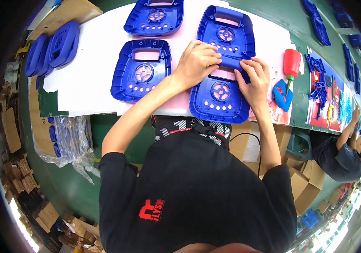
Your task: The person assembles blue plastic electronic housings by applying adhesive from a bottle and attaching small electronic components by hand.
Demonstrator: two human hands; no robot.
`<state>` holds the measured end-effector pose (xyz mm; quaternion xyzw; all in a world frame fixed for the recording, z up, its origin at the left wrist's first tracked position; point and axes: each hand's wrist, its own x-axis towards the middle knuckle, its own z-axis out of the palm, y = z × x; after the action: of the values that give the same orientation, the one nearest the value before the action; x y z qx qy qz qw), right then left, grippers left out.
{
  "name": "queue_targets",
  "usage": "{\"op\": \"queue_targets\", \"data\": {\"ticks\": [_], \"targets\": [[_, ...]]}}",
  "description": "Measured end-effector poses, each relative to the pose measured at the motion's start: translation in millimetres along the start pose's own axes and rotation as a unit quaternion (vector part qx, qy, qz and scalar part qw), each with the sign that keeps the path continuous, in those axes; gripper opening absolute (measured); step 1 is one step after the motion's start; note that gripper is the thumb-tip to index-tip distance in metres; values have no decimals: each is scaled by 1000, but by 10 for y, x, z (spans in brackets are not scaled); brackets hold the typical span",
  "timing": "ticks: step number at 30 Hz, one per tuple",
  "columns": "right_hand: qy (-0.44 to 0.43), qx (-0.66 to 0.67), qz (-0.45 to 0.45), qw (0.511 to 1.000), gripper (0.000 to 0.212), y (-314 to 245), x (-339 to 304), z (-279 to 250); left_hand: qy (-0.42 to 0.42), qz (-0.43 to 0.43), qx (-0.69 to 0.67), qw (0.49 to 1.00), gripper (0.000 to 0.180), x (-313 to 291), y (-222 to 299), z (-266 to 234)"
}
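Note:
Both hands work at the top edge of a blue plastic housing [215,105], which lies inner side up near the table's front edge. My left hand [197,63] has its fingers bent and closed on the left end of the smooth blue bar above the housing's handle slot. At the bar's right end, my right hand [254,78] grips with curled fingers and the thumb below. Whether the bar is a separate piece cannot be told. Directly beyond lies a matching blue housing [240,33], its lower edge partly behind my fingers. Two more, a near-left housing [159,67] and a far-left housing [174,21], lie alongside.
Several blue shells [64,44] stand at the table's left end. Right of my hands are a red bottle [291,63] with a green nozzle and a blue curved piece [282,96]. Farther right, a co-worker [340,156] sits near blue parts [318,84]. Cardboard boxes [309,185] stand below.

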<state>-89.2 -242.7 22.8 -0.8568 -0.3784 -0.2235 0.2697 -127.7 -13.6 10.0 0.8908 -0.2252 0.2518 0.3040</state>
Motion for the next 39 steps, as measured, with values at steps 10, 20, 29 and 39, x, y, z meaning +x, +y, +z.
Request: {"op": "queue_targets", "data": {"ticks": [10,20,29,39], "targets": [[7,-9,-1,1000,26,-5,-2,-7,4,21,34,999,16,-3,30,26],[-20,3,-11,1000,26,-21,-9,-35,-14,32,52,998,10,7,43,11],[-81,-27,-18,996,27,-71,55,-127,-87,80,102,988,15,79,84,-106],[-214,82,-64,971,43,-428,-355,-916,-107,-76,-16,991,28,-594,912,-795]]}}
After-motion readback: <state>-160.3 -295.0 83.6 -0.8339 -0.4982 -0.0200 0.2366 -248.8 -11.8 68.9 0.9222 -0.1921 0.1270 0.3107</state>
